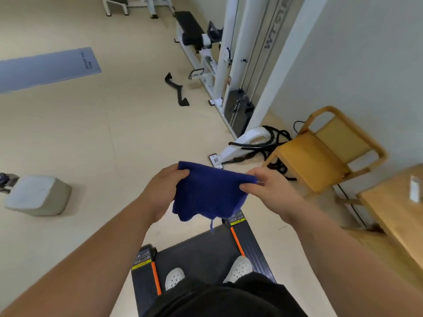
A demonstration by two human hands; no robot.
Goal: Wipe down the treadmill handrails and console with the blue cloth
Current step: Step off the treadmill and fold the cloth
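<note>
Head view | blue cloth [209, 193] stretched between both grips | left hand [160, 191], right hand [270, 188] pinching top corners

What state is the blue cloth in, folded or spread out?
Partly folded: the blue cloth hangs doubled and bunched between left hand and right hand, not spread flat.

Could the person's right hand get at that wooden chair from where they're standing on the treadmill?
Probably not without stepping off. The right hand is busy gripping the blue cloth, and the wooden chair stands apart across open floor. Nothing blocks the way, though.
</note>
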